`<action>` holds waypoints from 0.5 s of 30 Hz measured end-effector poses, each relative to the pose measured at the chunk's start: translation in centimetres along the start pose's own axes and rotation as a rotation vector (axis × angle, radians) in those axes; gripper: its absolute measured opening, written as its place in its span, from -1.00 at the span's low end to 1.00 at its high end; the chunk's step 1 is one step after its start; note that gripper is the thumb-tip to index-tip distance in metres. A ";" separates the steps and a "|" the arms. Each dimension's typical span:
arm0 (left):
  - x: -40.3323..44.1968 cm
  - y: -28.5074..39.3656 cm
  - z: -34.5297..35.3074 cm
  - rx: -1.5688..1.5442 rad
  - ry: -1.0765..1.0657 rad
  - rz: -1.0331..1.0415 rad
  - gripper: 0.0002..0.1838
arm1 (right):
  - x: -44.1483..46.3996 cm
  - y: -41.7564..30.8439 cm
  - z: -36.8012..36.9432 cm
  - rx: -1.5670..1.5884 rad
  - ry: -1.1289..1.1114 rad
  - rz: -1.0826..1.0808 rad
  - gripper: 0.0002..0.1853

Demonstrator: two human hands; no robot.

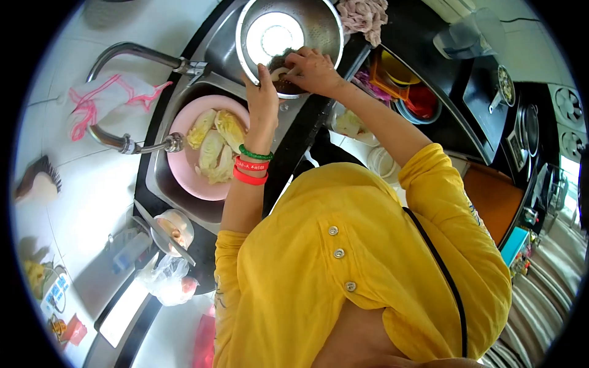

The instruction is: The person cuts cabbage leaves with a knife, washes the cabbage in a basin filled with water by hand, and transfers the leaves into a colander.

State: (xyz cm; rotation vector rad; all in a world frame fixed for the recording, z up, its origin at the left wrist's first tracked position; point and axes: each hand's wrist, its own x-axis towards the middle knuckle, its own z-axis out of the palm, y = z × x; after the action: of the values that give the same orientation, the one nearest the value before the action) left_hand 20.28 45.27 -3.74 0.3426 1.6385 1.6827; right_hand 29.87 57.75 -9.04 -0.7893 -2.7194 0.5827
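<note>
A metal bowl with small perforations, a colander (322,30), is tilted at the top of the view over the sink's second basin. My left hand (262,98), with green and red bands at the wrist, grips its near rim, thumb upward and the other fingers hidden. Inside the near wall, my right hand (314,72) has its fingers bent together on a dark, fuzzy-looking item (281,60) with a pale part; its kind is unclear. Below my left hand, a pink basin (179,126) holds pieces of napa cabbage (211,147) in the sink.
A curved faucet (132,50) reaches in from the left, with a white-and-pink cloth (110,101) beside it. A knife (162,233) lies across a small container (181,224) near the sink. At right are a crumpled cloth (363,18), stacked bowls (423,104) and a stove (475,104).
</note>
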 end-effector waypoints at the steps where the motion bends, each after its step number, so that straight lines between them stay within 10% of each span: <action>1: -0.5 0.2 0.7 0.016 -0.045 -0.052 -0.40 | -1.3 0.8 -0.4 -0.020 0.077 -0.039 -0.71; 4: -0.2 -3.7 2.9 0.329 -0.112 0.449 -0.35 | -4.1 2.9 -1.5 -0.050 0.155 -0.035 -0.79; 15: -2.1 -9.5 10.9 0.419 -0.460 0.699 -0.39 | -14.5 12.2 -0.3 -0.186 0.365 0.093 -0.78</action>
State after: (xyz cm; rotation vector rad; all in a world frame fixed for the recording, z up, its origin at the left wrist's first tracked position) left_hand 31.85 51.01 -10.46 1.5329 1.5865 1.5260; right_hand 47.49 59.20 -15.99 -0.9646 -2.4305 0.1794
